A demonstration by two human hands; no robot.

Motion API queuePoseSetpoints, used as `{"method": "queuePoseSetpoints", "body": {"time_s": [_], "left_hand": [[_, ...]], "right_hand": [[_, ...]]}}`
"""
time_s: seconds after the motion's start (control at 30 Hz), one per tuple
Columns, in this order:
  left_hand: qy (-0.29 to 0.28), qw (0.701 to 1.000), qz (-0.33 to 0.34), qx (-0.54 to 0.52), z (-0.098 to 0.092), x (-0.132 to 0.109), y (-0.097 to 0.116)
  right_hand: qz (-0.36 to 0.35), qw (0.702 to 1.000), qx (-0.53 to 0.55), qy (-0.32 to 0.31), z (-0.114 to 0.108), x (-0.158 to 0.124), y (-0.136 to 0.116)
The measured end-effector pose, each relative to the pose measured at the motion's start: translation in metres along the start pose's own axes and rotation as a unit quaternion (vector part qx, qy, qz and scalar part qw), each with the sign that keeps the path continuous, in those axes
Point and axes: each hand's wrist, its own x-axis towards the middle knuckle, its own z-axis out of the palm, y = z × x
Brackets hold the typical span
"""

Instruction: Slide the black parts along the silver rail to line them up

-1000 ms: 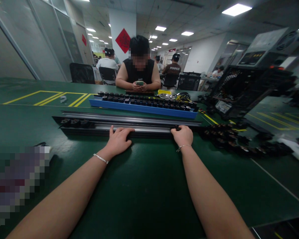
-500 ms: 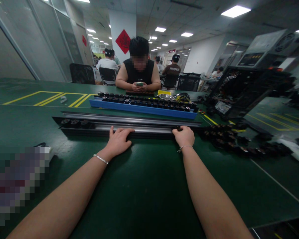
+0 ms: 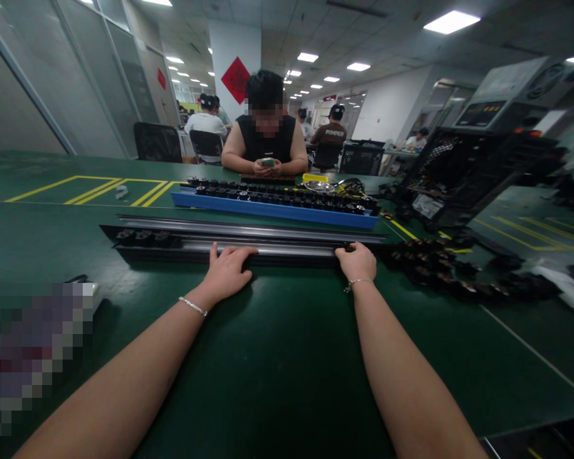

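A long black metal channel (image 3: 291,250) lies across the green table in front of me. Three round black parts (image 3: 142,237) sit in its left end. My left hand (image 3: 227,271) rests on the channel's near edge with fingers spread, holding nothing. Towards the right end, the fingers of my right hand (image 3: 361,261) are closed on a small black part (image 3: 347,247) in the channel, mostly hidden by them. To the right trails a pile of linked black parts (image 3: 440,261), beginning close to the channel's end.
Behind the channel lies another long dark strip (image 3: 249,226), then a blue tray (image 3: 272,210) with rows of black parts. An open computer case (image 3: 469,172) stands at right, near a white plastic bag (image 3: 569,287). Across the table, a person (image 3: 266,137) holds a phone.
My right hand has shifted slightly to the right along the channel, fingers still closed on the small black part. The left hand stays in place.
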Motion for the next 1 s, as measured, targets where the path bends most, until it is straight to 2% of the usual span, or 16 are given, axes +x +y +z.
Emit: {"method": "queuePoseSetpoints", "body": {"time_s": [0.53, 1.0], "left_hand": [[0.004, 1.000, 0.002, 0.000, 0.000, 0.001, 0.000], [0.002, 1.000, -0.001, -0.001, 0.001, 0.001, 0.000]], "right_hand": [[0.035, 0.999, -0.009, -0.010, -0.002, 0.003, 0.002], [0.071, 0.997, 0.026, 0.012, -0.001, 0.018, 0.019]]}}
